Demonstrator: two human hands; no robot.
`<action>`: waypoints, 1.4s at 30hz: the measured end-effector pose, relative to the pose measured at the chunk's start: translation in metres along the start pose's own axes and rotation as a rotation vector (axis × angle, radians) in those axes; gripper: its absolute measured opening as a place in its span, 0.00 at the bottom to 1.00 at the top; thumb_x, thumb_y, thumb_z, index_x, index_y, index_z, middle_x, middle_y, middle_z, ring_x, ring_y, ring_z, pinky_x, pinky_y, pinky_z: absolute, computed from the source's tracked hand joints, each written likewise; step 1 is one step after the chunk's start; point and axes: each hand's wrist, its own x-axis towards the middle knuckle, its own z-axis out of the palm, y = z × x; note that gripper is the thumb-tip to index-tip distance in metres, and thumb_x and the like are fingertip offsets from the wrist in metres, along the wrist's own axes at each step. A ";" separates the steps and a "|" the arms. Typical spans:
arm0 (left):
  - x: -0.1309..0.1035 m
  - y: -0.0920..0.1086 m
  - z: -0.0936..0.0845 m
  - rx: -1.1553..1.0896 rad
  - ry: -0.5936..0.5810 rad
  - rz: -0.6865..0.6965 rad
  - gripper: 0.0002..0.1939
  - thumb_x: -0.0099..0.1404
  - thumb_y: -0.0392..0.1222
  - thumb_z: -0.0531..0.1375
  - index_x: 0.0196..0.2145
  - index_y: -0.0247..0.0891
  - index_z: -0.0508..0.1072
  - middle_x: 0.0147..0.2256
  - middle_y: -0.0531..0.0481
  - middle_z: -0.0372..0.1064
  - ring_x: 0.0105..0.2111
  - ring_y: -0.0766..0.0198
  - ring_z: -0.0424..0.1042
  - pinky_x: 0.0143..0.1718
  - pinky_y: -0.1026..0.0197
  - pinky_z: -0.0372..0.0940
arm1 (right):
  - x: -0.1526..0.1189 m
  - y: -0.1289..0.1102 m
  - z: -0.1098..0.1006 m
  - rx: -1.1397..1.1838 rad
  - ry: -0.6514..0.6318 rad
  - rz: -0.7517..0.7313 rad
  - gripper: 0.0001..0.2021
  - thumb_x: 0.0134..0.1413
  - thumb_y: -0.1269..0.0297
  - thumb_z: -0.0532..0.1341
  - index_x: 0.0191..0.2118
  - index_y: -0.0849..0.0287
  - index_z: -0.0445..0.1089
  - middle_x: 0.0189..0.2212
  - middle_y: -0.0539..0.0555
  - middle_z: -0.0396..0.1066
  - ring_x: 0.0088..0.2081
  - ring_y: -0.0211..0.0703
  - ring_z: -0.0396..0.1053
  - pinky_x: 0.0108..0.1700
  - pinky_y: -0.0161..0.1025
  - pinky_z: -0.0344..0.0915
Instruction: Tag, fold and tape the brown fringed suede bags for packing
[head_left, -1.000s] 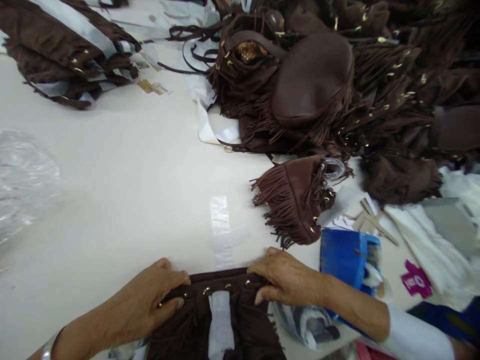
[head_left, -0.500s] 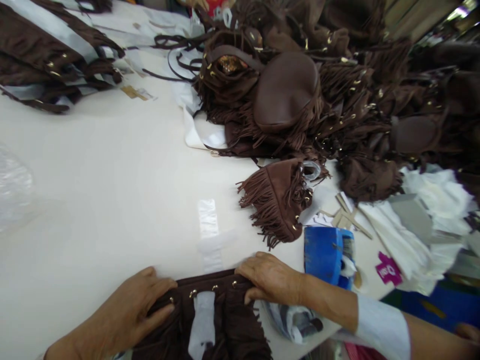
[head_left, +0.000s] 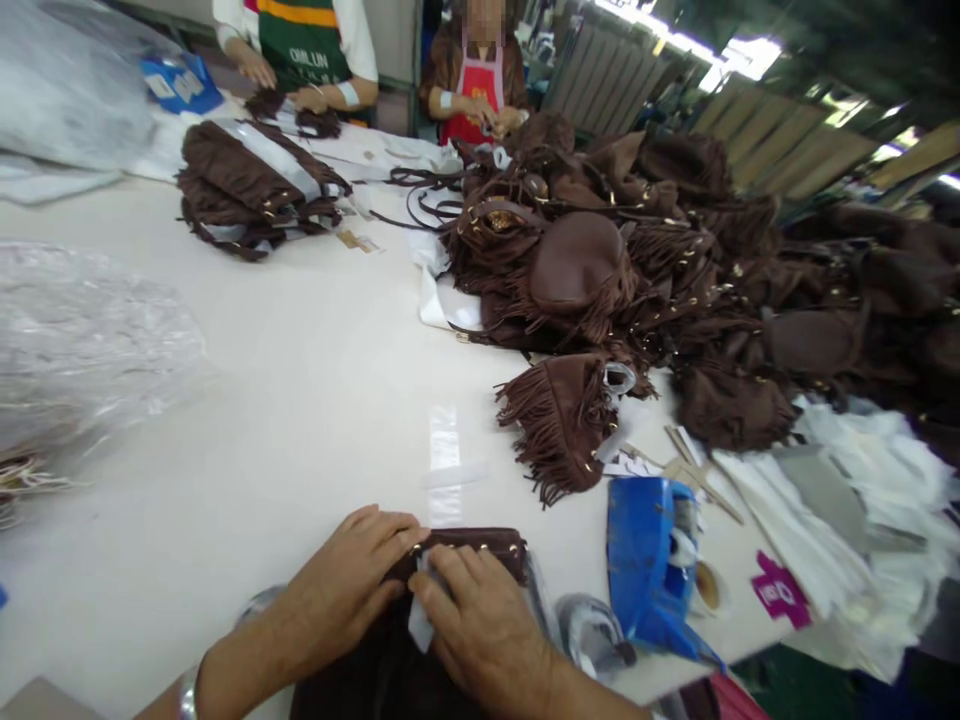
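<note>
A dark brown bag [head_left: 352, 685] with gold eyelets along its top edge lies at the table's front edge, largely covered by my hands and forearms. My left hand [head_left: 356, 565] grips its upper left edge, fingers over the top and thumb in front. My right hand [head_left: 484, 615] bends over the bag's front, its fingers closed at a white wrapping strip [head_left: 421, 622] that shows beside the thumb. The lower end of that strip hangs down the bag; its upper part is hidden under my fingers.
A pile of brown fringed bags [head_left: 577, 270] fills the back right, with one fringed bag [head_left: 562, 420] nearer. At right are a blue tape dispenser [head_left: 637, 550] and white paper [head_left: 810, 530]. Clear plastic [head_left: 90, 340] lies left. Two people stand behind the table.
My right hand has moved left from the bag's right corner onto its front and the white strip. My left hand has shifted right along the top edge. The view has tilted up.
</note>
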 end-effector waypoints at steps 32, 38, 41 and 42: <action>0.049 0.009 0.037 -0.537 0.039 -0.295 0.18 0.63 0.53 0.56 0.28 0.41 0.80 0.21 0.57 0.66 0.23 0.67 0.59 0.26 0.64 0.47 | 0.014 0.048 0.023 1.131 0.284 0.601 0.23 0.53 0.43 0.64 0.46 0.55 0.67 0.30 0.48 0.70 0.27 0.38 0.69 0.30 0.36 0.68; 0.048 0.010 0.034 -0.556 0.026 -0.262 0.16 0.65 0.51 0.55 0.29 0.44 0.80 0.21 0.58 0.66 0.23 0.67 0.61 0.27 0.63 0.47 | 0.010 0.038 0.027 0.801 0.305 0.588 0.18 0.62 0.46 0.56 0.48 0.54 0.66 0.30 0.48 0.71 0.27 0.42 0.72 0.32 0.39 0.68; 0.049 0.010 0.034 -0.528 0.028 -0.249 0.16 0.64 0.50 0.55 0.27 0.42 0.78 0.20 0.58 0.64 0.23 0.67 0.61 0.27 0.64 0.47 | 0.007 0.042 0.025 0.869 0.299 0.581 0.20 0.60 0.45 0.58 0.49 0.54 0.66 0.31 0.49 0.70 0.29 0.42 0.72 0.32 0.39 0.70; 0.048 0.010 0.034 -0.516 0.029 -0.245 0.15 0.63 0.50 0.56 0.26 0.41 0.77 0.21 0.57 0.65 0.24 0.66 0.61 0.27 0.64 0.47 | 0.006 0.044 0.023 0.930 0.298 0.589 0.22 0.59 0.44 0.60 0.50 0.54 0.65 0.31 0.49 0.70 0.30 0.43 0.73 0.32 0.40 0.71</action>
